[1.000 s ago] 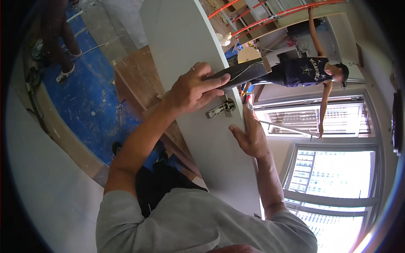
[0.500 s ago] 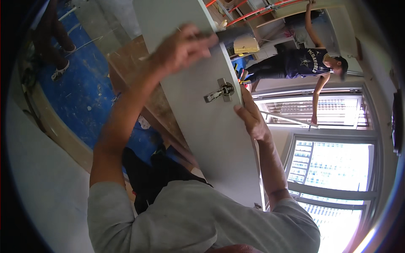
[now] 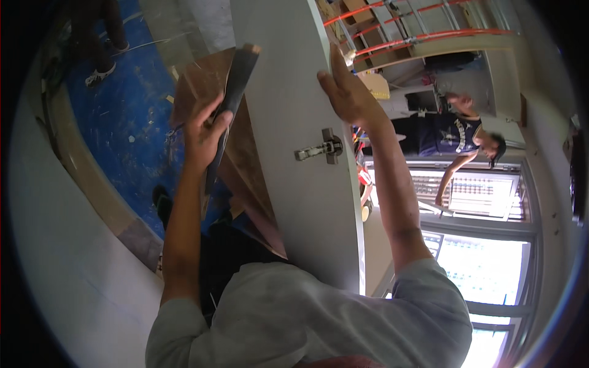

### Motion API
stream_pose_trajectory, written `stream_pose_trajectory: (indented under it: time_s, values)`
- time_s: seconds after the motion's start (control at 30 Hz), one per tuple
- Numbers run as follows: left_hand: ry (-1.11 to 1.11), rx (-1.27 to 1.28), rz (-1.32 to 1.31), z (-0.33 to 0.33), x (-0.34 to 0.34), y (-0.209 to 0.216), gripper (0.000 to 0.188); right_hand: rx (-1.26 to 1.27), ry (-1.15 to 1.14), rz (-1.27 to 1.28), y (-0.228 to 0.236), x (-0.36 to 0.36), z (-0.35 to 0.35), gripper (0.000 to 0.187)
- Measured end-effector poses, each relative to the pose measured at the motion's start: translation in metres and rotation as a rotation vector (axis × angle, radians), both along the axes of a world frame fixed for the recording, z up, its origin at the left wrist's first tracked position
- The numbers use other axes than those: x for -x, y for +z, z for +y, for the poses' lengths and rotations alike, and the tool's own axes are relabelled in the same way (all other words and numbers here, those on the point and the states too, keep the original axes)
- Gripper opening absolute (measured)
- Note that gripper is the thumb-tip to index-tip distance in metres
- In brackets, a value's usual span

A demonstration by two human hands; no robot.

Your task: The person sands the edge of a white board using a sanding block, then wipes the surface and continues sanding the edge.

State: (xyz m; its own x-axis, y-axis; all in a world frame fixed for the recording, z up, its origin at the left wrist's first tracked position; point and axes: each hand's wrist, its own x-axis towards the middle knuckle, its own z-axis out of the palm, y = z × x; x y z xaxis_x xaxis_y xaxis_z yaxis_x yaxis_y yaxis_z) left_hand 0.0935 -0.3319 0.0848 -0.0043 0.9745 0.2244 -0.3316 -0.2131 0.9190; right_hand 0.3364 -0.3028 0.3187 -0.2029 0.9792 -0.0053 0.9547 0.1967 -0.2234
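Note:
My left hand (image 3: 207, 130) is closed around a sanding block (image 3: 238, 80), a long, narrow piece with a dark covering and bare wood showing at its far end. It is held left of the grey cabinet door (image 3: 294, 202), apart from its edge. My right hand (image 3: 353, 98) lies along the door's right edge with its fingers stretched out and the thumb over the face. Below that hand, a metal cup hinge (image 3: 322, 147) is fixed to the door, its arm pointing left.
Brown boards (image 3: 245, 153) lie behind and left of the door. Blue floor covering (image 3: 116, 147) spreads at left, where another person's legs (image 3: 101, 55) show. A person in a dark jersey (image 3: 451, 135) stands near the windows. An orange ladder (image 3: 423, 38) is at far right.
My left hand has moved back and left from the door's edge with the sanding block. My right hand has slid farther up the edge, past the hinge. The jersey wearer has lowered one arm.

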Motion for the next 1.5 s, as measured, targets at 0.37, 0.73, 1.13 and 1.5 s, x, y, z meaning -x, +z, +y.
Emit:
stream_pose_trajectory:
  time_s: [0.37,0.73,1.13,1.5]
  values:
    - [-0.008,0.18,0.013,-0.083,0.048,-0.045,0.05,0.097,-0.229,0.024,0.0,-0.045,0.172,0.058]
    - [-0.047,0.271,0.019,-0.107,0.051,-0.048,0.05,0.204,-0.186,0.229,-0.006,-0.074,0.13,0.074]
    - [-0.006,0.079,0.1,-0.11,0.042,-0.016,0.047,0.242,-0.42,0.407,-0.015,-0.075,-0.101,0.085]
    - [0.046,-0.14,0.081,-0.166,-0.054,0.073,0.049,0.334,-0.263,0.734,0.015,-0.069,-0.308,0.083]
